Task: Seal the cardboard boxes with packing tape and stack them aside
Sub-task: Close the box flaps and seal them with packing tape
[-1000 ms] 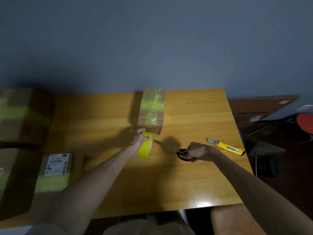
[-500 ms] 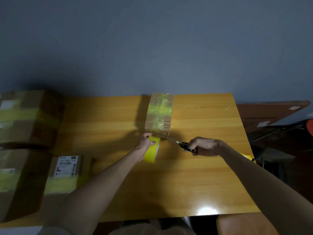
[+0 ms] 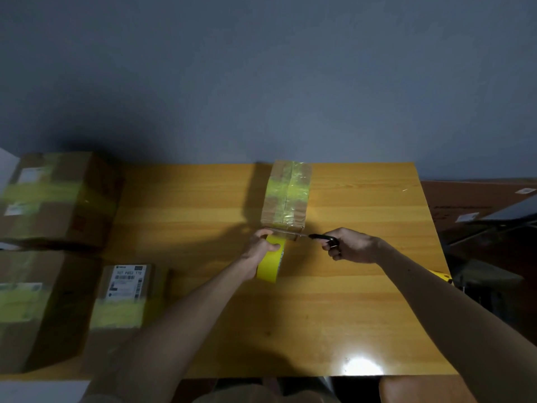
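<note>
**Cardboard box and tape roll at the scissors**

Cardboard box [image 3: 286,196]: stands on the wooden table [image 3: 348,301] just beyond both hands, with its long side running away from the person. Bands of yellow and clear tape cross its top. Its near end lies just above the fingertips of the left hand [image 3: 261,247].

Left hand: clamped on the roll of yellow tape [image 3: 268,267], fingers curled over the rim and thumb on the near side. The roll stands on edge, directly below the near end of the box.

Right hand [image 3: 353,245]: lies to the right of the left hand, at about the same reach, and is clamped on the black handles of the scissors [image 3: 321,237], fingers curled through the loops. The blades point left toward the left hand, lying along the near bottom edge of the box, just above the roll. Whether the blades are apart or together cannot be told.

Left of the left forearm: a small labelled box [image 3: 128,295] with a yellow band lies nearest. Two larger taped boxes [image 3: 58,199] lie farther left, one beyond the other.

Behind the right forearm: the end of a yellow tool [image 3: 441,276] shows at the table's right edge.
</note>
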